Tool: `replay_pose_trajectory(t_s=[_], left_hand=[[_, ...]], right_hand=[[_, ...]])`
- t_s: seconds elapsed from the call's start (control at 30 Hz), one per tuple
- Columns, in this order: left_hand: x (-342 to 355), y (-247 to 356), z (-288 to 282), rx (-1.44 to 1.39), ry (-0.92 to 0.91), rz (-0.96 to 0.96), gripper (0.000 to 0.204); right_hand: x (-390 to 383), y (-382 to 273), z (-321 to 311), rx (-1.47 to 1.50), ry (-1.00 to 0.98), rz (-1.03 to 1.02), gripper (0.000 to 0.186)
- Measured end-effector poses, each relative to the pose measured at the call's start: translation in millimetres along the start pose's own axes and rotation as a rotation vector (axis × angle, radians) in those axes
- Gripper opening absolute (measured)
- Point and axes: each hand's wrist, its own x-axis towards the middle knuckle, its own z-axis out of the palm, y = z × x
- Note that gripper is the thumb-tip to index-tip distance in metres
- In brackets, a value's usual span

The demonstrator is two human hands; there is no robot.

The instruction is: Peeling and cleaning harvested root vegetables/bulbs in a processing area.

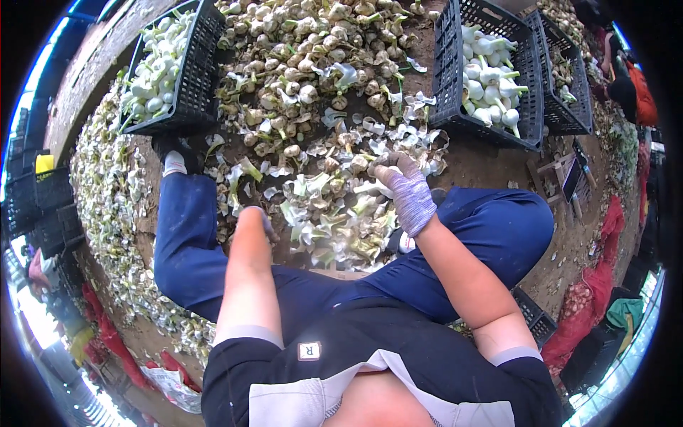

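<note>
Garlic heap [313, 60] of dirt-stained, round off-white bulbs, and on its near side, by pale papery peelings [341, 215], I see the purple-knit-gloved right hand [404, 186] loosely curled, left hand [267, 222] mostly hidden; left's opening, and whether either holds anything, I cannot tell.

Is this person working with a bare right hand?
No, the right hand wears a pale purple glove with brownish, soiled-looking fingers.

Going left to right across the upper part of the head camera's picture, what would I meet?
A black crate of pale garlic bulbs → a heap of browner bulbs → a second black crate of pale bulbs → a third black crate → a bright orange patch.
</note>
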Motion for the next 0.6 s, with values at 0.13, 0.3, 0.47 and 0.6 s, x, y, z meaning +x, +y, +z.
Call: replay_pose_trajectory(t_s=[0.13, 0.3, 0.47, 0.6], left_hand=[[-36, -12, -61, 0.031, 0.467, -0.028, 0.054], [-76, 49, -94, -0.302, 1.142, 0.101, 0.042], [-35, 124, -83, -0.19, 1.14, -0.054, 0.039], [-58, 152, -79, -0.872, 1.18, 0.178, 0.038]], right_hand=[[3, 5, -3, 0.269, 0.118, 0.048, 0.025], [2, 11, 1, 0.067, 0.037, -0.104, 0.019], [-4, 11, 8, 0.016, -0.049, -0.017, 0.022], [6, 31, -3, -0.256, -0.094, -0.233, 0.029]])
